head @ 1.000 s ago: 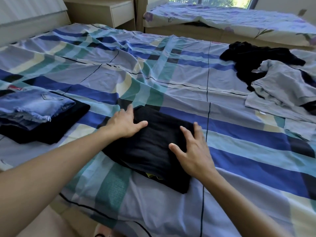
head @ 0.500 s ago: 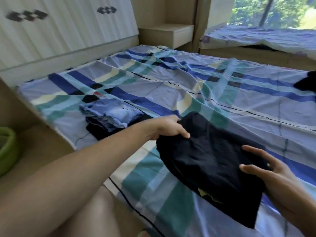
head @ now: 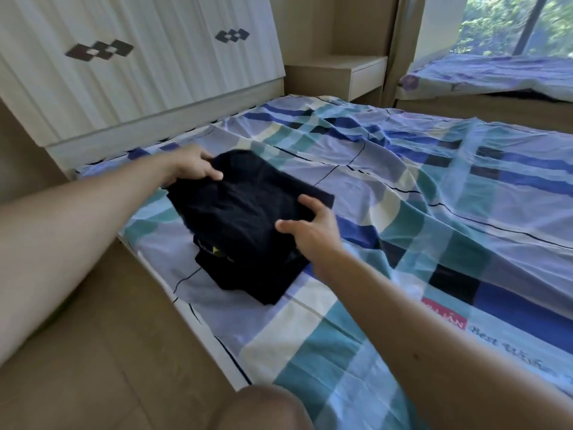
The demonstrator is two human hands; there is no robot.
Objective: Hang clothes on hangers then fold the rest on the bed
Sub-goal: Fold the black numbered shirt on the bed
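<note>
At my far left the wooden floor (head: pixel 102 336) runs along the edge of the bed (head: pixel 434 218), and that edge is what I go by.

My left grip (head: pixel 192 166) is pinched on the folded black garment (head: pixel 245 218) at its 10 o'clock corner, thumb on top and fingers out of sight under the cloth. The garment sits low over the bed, close to its left side. I cannot tell whether its underside is resting there or hangs just clear. Its long axis runs from 11 o'clock to 5 o'clock, about parallel to the bed's edge, with a bit of yellow print (head: pixel 217 250) showing near the close end.

My right grip (head: pixel 310 226) pinches the 3 o'clock edge, thumb laid across the top and one finger hooked over the far right corner, the rest hidden beneath. So the bundle lies squarely between my two grips. From the left one it stretches toward 4 o'clock, from the right one toward 9 o'clock. Neither is nearer in any way that matters, since both are on it.

I judge the coming move to be a straight lowering and release here. The long axis should stay in line with the edge so the fold does not slump off toward the floor. To the right, from 2 to 4 o'clock, the checked sheet (head: pixel 465 169) lies rumpled.
</note>
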